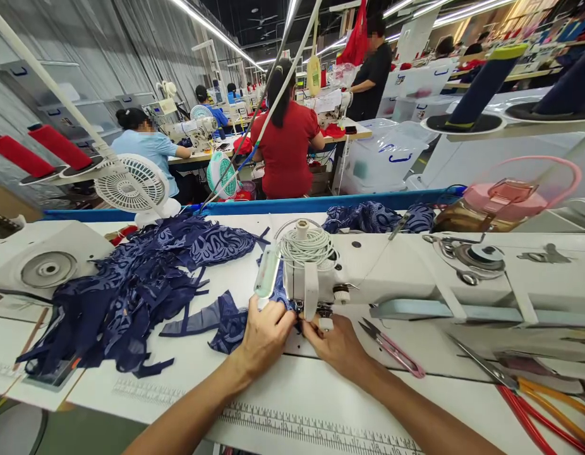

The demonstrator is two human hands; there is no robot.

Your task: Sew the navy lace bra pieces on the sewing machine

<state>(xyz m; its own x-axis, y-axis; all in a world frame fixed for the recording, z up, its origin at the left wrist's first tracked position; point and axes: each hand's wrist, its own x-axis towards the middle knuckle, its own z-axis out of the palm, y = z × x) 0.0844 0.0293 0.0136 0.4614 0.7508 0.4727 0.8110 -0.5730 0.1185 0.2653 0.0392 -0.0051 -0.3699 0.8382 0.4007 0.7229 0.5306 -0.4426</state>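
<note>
Both of my hands are at the needle area of a white sewing machine [368, 265]. My left hand [266, 335] has its fingers closed on a navy patterned fabric piece [229, 325], which trails out to the left over the table. Close to the presser foot, my right hand [337, 344] pinches at the fabric's edge from the right; its fingertips are partly hidden by the machine head. More of the cloth shows behind the needle. A large heap of navy fabric pieces [131, 284] with straps lies to the left.
Pink thread snips [392, 347] lie right of my right hand, with orange-handled scissors [520, 385] beyond. A ruler strip [311, 430] runs along the front edge. A white fan [131, 183] and thread cones [482, 88] stand behind. Several people sit or stand at other machines.
</note>
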